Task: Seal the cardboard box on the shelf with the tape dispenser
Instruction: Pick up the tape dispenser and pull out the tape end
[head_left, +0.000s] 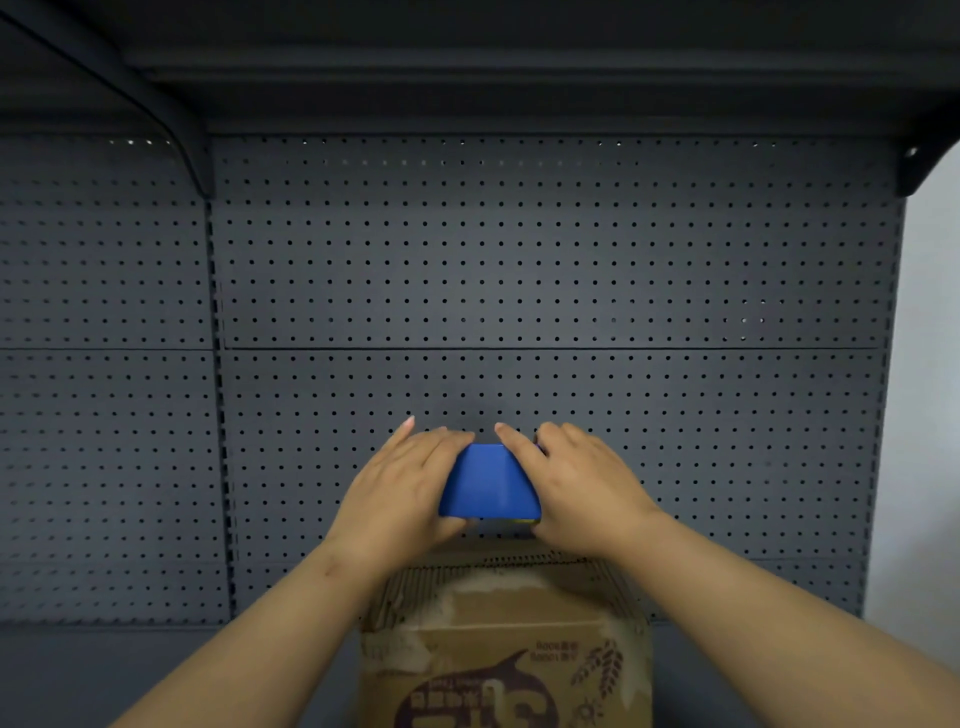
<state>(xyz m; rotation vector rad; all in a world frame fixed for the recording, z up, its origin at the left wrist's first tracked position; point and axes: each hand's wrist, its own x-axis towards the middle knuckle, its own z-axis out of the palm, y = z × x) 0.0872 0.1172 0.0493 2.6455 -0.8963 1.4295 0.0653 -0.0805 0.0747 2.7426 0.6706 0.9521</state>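
A blue tape dispenser (489, 482) is held in the air just above the far edge of a brown cardboard box (506, 644). My left hand (402, 483) grips its left side and my right hand (576, 486) grips its right side. The box stands on the dark shelf (156, 670) at the bottom centre, with a dark printed logo on its front and torn paper patches on its top. The dispenser's underside and its tape are hidden from me.
A grey pegboard back panel (519, 286) rises behind the box. An upper shelf (519, 78) overhangs at the top. A slotted upright (221, 415) runs down the left side. A pale wall (930, 415) shows at the right edge.
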